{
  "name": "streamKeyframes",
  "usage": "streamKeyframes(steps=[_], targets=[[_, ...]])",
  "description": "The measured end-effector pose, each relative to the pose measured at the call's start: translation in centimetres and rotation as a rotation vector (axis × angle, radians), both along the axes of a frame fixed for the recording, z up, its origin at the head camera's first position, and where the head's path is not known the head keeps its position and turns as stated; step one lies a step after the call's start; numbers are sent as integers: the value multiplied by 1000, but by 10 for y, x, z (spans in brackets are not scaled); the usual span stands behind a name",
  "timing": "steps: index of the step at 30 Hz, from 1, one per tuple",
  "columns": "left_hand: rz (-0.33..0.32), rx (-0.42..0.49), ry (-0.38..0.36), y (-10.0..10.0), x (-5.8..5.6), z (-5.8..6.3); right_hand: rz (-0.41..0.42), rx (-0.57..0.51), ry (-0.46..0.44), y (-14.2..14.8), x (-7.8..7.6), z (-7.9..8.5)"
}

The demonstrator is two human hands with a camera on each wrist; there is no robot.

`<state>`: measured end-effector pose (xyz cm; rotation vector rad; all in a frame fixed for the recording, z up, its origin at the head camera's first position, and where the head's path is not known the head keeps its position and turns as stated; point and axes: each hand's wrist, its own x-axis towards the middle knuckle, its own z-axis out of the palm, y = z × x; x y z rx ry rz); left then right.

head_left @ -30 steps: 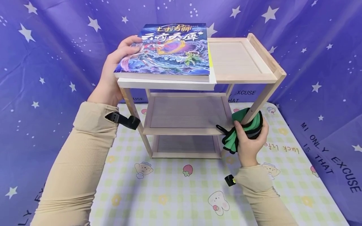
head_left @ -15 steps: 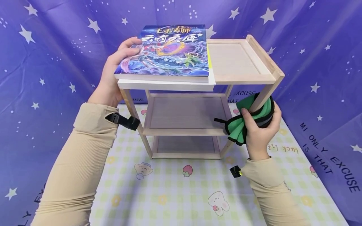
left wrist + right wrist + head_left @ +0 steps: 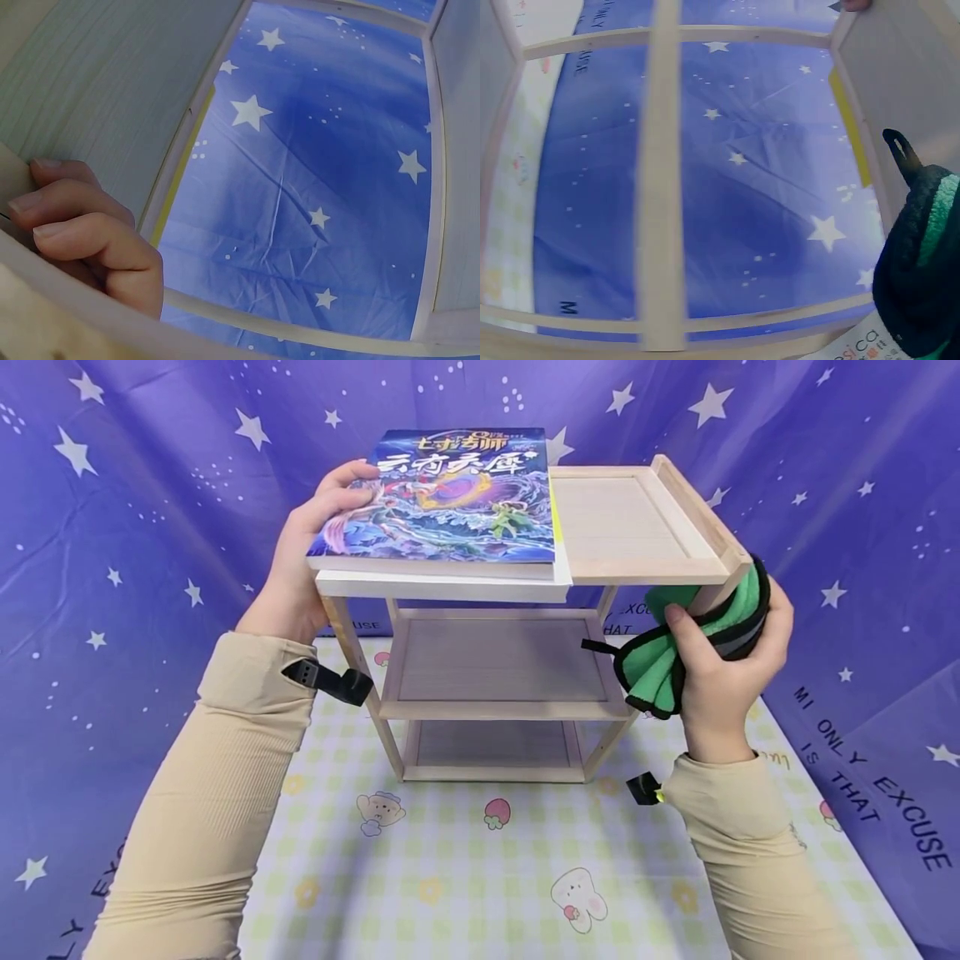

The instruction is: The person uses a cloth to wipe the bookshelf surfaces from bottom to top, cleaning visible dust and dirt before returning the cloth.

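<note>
Gripping, right hand (image 3: 727, 681) curled tight, a bunched green cloth with black edging (image 3: 651, 668) around the near right post (image 3: 611, 746) of a pale wooden 3-tier rack (image 3: 498, 656), just below the top, slanting up rightward, with black loop (image 3: 598, 646) aimed left. Clamping the rack's end with curled left hand (image 3: 306, 547). Reading "esica" on a white label (image 3: 855, 345), "EXCUSE" on purple starry curtain (image 3: 150, 539) behind checked tabletop (image 3: 450, 852).

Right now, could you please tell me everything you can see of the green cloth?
The green cloth looks soft and fluffy, with black edging, a dark grey area and a black loop sticking out to the left. It is bunched around the right front leg of the wooden rack, near the leg's upper end, with folds fanning out at lower left. The right hand grips it there; parts behind the hand are hidden.
</note>
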<state>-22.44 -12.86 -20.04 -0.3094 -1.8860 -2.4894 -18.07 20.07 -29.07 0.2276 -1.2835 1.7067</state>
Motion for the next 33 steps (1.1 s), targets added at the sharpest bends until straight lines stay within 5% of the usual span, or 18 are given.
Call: streamKeyframes(steps=[14,18,25,33], targets=[[9,-1,1,0,0,0,93,30,-244,14,-1,13],[7,4,3,0,0,0,207,85,-304,23,-2,13],[9,11,1,0,0,0,538,151,-282,39,-10,12],[-4,24,8,0,0,0,626,185,-291,50,-16,-1]])
